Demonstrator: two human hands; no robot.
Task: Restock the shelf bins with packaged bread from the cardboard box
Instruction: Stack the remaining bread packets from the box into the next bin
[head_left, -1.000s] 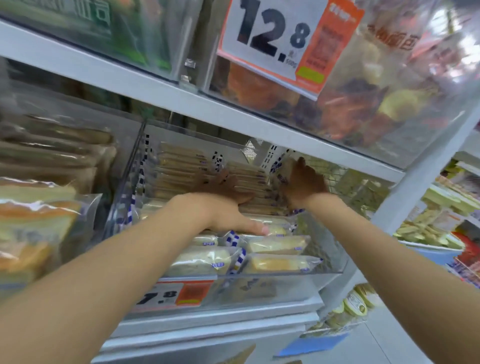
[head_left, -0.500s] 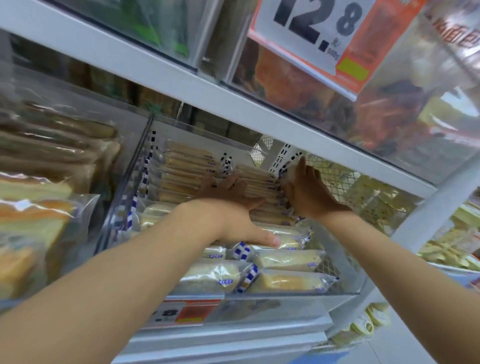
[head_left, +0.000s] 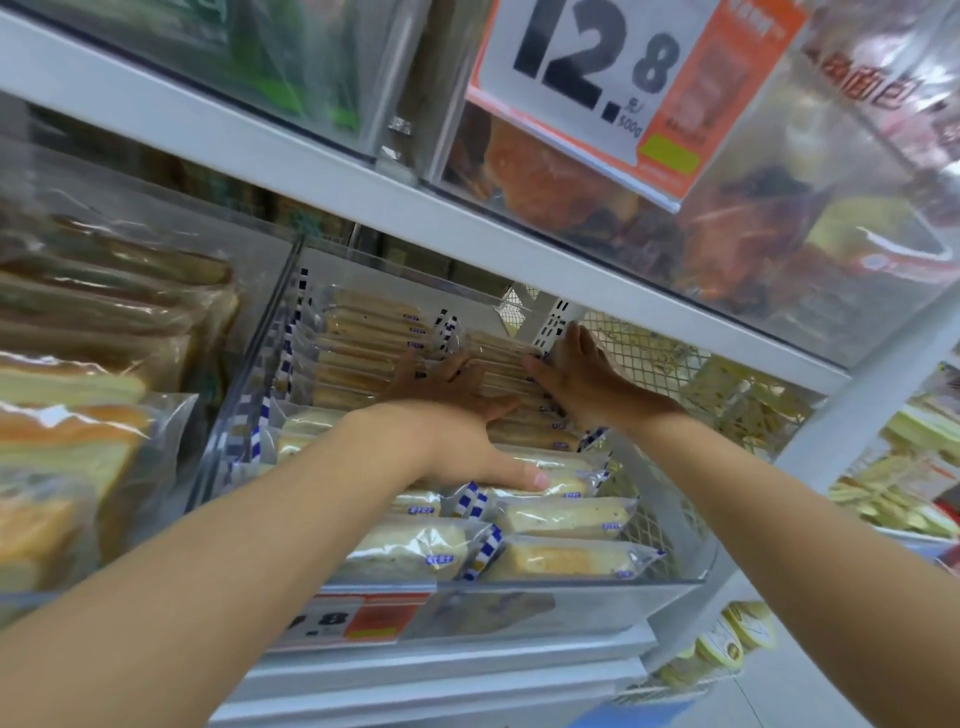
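A clear plastic shelf bin (head_left: 691, 551) holds several packaged bread slices (head_left: 566, 558) in clear wrappers with blue-and-white checked ends, stacked in two rows. My left hand (head_left: 452, 415) lies flat on the stack in the middle of the bin, fingers straight, thumb resting on a front packet. My right hand (head_left: 576, 371) presses with straight fingers against the right end of the rear packets, next to the bin's right wall. The cardboard box is out of view.
A neighbouring bin (head_left: 78, 415) at the left holds larger bagged bread. The shelf above (head_left: 311, 171) carries bins and a 12.8 price card (head_left: 613, 78). Wire mesh (head_left: 654, 364) backs the shelf at the right. A price label (head_left: 353, 618) fronts the bin.
Both hands stay on the packets at the back of the bin. The view has tilted and moved closer, so the bin sits lower and larger in frame.
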